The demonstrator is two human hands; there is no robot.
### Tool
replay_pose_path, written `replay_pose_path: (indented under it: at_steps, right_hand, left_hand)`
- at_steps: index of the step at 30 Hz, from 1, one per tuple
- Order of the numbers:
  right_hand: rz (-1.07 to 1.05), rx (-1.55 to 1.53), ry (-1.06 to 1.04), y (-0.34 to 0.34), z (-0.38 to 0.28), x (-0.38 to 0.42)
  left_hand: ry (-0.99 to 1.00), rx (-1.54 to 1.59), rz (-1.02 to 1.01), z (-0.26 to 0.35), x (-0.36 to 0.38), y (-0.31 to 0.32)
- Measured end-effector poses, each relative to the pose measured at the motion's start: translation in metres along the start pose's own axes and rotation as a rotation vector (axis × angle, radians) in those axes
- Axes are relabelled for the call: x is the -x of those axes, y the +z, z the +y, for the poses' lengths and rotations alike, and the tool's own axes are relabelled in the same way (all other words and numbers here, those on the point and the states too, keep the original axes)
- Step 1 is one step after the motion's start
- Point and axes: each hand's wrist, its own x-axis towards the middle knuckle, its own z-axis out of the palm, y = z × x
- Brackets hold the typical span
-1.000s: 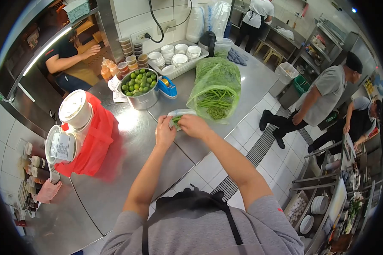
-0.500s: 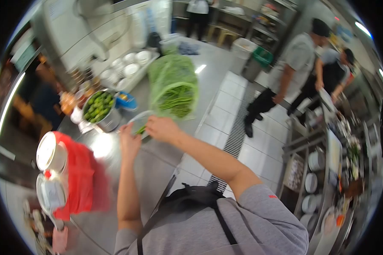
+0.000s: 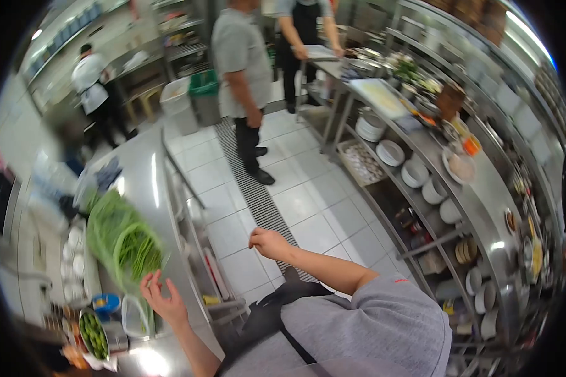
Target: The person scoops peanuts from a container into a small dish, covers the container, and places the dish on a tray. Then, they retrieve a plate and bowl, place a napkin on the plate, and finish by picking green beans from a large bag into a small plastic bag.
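My left hand (image 3: 165, 300) is raised over the counter with its fingers apart and nothing in them. Just beyond its fingertips lies a green bag (image 3: 110, 229), its mouth showing long green beans (image 3: 138, 251). A clear plastic container (image 3: 134, 316) stands on the counter beside this hand, with something green at its side. My right hand (image 3: 270, 244) is held out over the aisle floor, away from the counter. Its fingers are curled in, and no object shows in them.
The steel counter (image 3: 139, 169) also holds a metal pot of small green produce (image 3: 94, 336), a blue-rimmed tub (image 3: 105, 304) and white cups (image 3: 75, 264). A floor drain (image 3: 248, 173) runs along the aisle. A person (image 3: 240, 81) stands there; shelves of bowls (image 3: 415, 171) line the right.
My view has swung to the right. My hands, together at the clear container before, have come apart; the right one has moved out over the aisle. The left has opened.
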Motion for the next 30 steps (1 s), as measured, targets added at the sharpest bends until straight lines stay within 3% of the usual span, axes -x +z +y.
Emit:
replay_pose_path:
  at_steps: [5, 7, 8, 10, 11, 15, 18, 20, 21, 23, 27, 29, 30]
  right_hand:
    - [0.236, 0.054, 0.370, -0.055, 0.072, 0.070]
    - [0.173, 0.068, 0.696, -0.082, 0.091, 0.087]
    - [0.195, 0.066, 0.722, -0.087, 0.110, 0.098]
    - [0.637, 0.002, 0.654, -0.093, 0.152, 0.116]
    - [0.689, -0.036, 0.774, -0.107, 0.162, 0.122]
    - [0.752, -0.150, 0.762, -0.151, 0.248, 0.171]
    - [0.587, 0.087, 0.743, -0.190, 0.299, 0.217]
    - [0.619, 0.229, 0.831, -0.224, 0.323, 0.237]
    - [0.627, 0.229, 0.836, -0.244, 0.338, 0.244]
    - [0.550, 0.193, 1.107, -0.273, 0.359, 0.267]
    - [0.501, 0.154, 1.255, -0.325, 0.405, 0.294]
    - [0.729, 0.033, 1.281, -0.334, 0.433, 0.300]
    - [0.725, 0.029, 1.284, -0.345, 0.442, 0.292]
  left_hand:
    - [0.040, 0.178, -0.254, 0.033, -0.003, 0.081]
    - [0.080, 0.229, -0.336, 0.050, -0.004, 0.120]
    - [0.094, 0.260, -0.388, 0.059, -0.004, 0.141]
    - [0.098, 0.310, -0.452, 0.077, -0.003, 0.188]
    - [0.080, 0.325, -0.503, 0.090, -0.002, 0.212]
    - [0.082, 0.403, -0.654, 0.147, 0.003, 0.315]
    - [0.055, 0.496, -0.691, 0.176, 0.028, 0.416]
    - [-0.112, 0.625, -0.913, 0.207, 0.037, 0.481]
    - [-0.136, 0.627, -0.979, 0.223, 0.042, 0.516]
    - [-0.164, 0.615, -1.087, 0.264, 0.051, 0.561]
    - [-0.266, 0.645, -1.380, 0.336, 0.066, 0.657]
    - [-0.356, 0.675, -1.522, 0.364, 0.070, 0.703]
    - [-0.360, 0.670, -1.524, 0.379, 0.071, 0.728]
